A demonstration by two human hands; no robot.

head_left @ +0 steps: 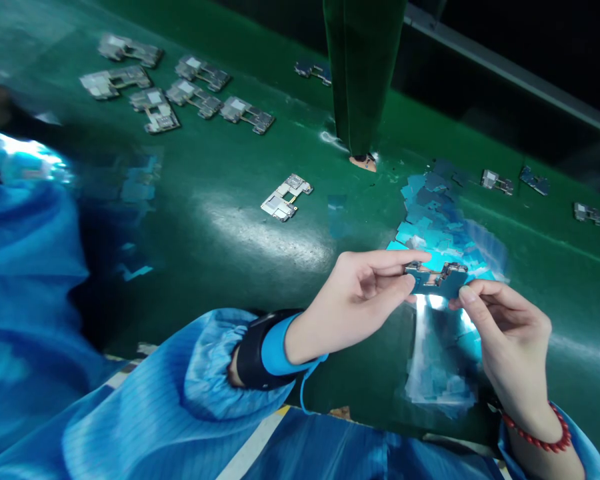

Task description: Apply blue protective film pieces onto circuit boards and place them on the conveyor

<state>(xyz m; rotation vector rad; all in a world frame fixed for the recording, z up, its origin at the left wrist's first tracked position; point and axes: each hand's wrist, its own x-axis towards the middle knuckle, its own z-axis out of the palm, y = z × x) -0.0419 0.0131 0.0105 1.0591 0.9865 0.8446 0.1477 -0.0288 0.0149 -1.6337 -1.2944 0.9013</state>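
Between my two hands is a dark blue circuit board with a notch in its upper edge, lifted over the green table. My left hand pinches its left end between thumb and fingers, the index finger stretched along the top. The thumb and fingertips of my right hand close on its lower right corner. Beneath and behind the board lies a pile of blue film pieces. A silvery circuit board rests on the table, left of the pile.
Several circuit boards lie at the back left, and a few more at the back right. A dark green post rises from the table. Clear film sheets lie near the front edge. A co-worker's blue sleeve is at far left.
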